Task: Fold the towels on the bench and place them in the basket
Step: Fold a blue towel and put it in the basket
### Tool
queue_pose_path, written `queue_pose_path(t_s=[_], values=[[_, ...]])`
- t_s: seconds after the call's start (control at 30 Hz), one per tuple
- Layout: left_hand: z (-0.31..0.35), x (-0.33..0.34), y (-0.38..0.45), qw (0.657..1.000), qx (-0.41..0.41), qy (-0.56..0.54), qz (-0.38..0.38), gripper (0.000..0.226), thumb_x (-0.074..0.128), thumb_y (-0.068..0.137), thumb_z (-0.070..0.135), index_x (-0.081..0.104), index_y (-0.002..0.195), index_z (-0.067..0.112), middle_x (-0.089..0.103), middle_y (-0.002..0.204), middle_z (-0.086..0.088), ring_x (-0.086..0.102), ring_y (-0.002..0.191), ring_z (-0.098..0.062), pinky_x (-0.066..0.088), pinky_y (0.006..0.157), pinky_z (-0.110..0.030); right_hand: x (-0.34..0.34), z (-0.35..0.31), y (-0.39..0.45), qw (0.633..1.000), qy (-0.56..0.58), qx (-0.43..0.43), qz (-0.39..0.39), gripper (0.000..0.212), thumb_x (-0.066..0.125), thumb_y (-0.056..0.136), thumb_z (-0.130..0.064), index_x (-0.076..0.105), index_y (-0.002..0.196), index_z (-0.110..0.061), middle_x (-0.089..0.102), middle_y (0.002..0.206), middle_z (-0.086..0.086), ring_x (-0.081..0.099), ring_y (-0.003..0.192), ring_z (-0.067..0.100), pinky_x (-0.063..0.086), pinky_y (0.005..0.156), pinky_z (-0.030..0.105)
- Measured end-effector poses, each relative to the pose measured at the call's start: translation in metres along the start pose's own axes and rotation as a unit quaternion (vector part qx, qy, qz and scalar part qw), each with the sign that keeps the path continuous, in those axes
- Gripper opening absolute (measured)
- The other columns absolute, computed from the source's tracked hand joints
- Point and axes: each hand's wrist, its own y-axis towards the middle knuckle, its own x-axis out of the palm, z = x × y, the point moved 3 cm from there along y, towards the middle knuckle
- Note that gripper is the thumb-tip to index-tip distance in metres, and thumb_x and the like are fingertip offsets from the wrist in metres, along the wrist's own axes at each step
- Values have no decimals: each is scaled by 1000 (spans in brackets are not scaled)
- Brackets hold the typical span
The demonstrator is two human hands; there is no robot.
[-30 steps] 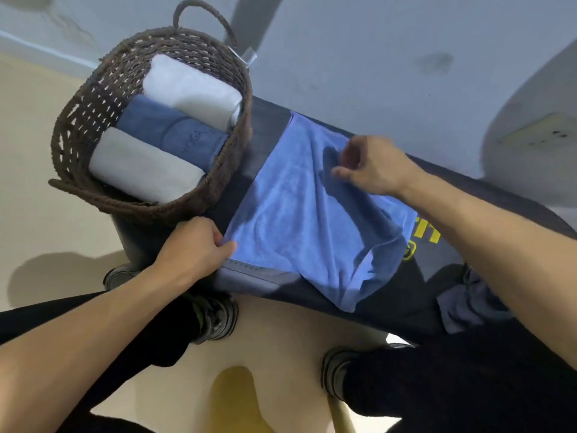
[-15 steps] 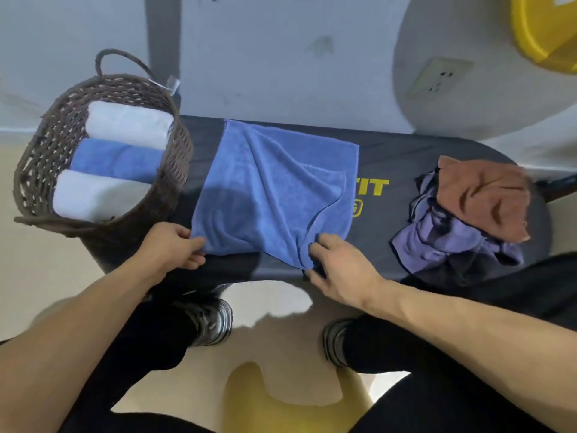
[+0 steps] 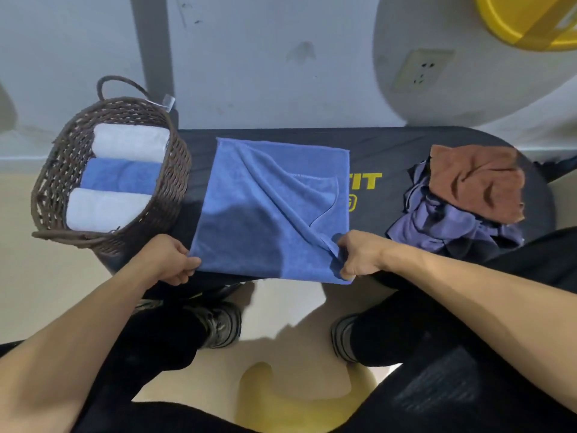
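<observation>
Right hand (image 3: 359,256) now pinching fleecy blue towel (image 3: 265,214) corner, left hand (image 3: 170,259) fingers gripping opposite corner

Plain indoor room, black padded bench (image 3: 390,142) against pale wall, wall socket (image 3: 420,70), beige floor (image 3: 37,276)

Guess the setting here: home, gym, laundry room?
Probably a gym or home workout corner, though not certain. The towels lie on a black padded bench with yellow lettering, like exercise gear. A plain wall with a power outlet stands behind, and a woven basket of rolled towels sits at the bench's end.
</observation>
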Motion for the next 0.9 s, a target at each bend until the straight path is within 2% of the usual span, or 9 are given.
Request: queue_pose_path(t_s=[0.1,0.17,0.27,0.37,0.43,0.5,0.63,0.77,0.9], values=[[5,-4,-4,997,-10,77,-2,24,76,84,24,69,78,2,73,66,-10,70,61,-25,60,61,-36,-9,-2,3,984,162,48,-60,26,80,78,-24,67,92,-6,75,81,12,71,68,19,60,68,34],[9,-8,-10,984,-4,177,14,31,76,82,35,69,75,5,72,65,-8,68,57,-25,60,59,-36,-19,0,7,972,220,61,-48,35,80,79,-34,68,92,-4,74,79,12,71,72,21,61,67,35],[27,-15,-14,940,69,316,112,31,75,72,42,64,68,14,64,66,-4,63,63,-27,52,60,-33,-32,0,17,948,311,69,22,42,84,73,-43,68,86,-7,74,71,8,68,63,19,59,62,31],[54,-12,-12,946,203,187,167,19,76,74,33,62,71,19,65,71,2,62,69,-22,47,65,-31,-49,2,31,912,342,89,208,49,84,69,-48,69,79,-3,74,71,11,72,61,24,63,61,38],[72,-3,-10,938,287,112,159,18,77,77,28,61,82,21,64,75,6,61,69,-16,46,68,-30,-54,1,38,909,300,83,277,43,81,71,-45,64,72,-6,71,68,8,70,54,26,61,56,39],[83,9,-6,928,333,102,131,19,77,80,25,60,89,23,62,76,7,59,67,-13,48,69,-32,-53,0,44,918,262,74,288,35,77,74,-38,63,70,-7,70,68,7,69,57,26,61,59,37],[84,23,6,926,342,128,95,22,76,79,29,56,89,31,62,75,9,58,64,-8,52,68,-36,-58,-1,58,925,210,44,313,17,64,79,-25,60,80,-8,66,78,6,63,79,28,49,61,31],[80,28,15,927,325,177,65,35,79,77,29,51,97,32,53,88,8,53,68,-9,51,73,-38,-84,10,64,888,303,30,344,13,60,84,-22,50,80,-15,63,77,3,64,73,27,54,64,35],[84,30,20,927,310,209,39,39,78,77,31,45,99,30,48,90,5,51,71,-12,48,72,-36,-93,21,68,909,255,73,323,15,58,84,-18,56,74,-7,62,69,8,65,69,31,58,67,41]])
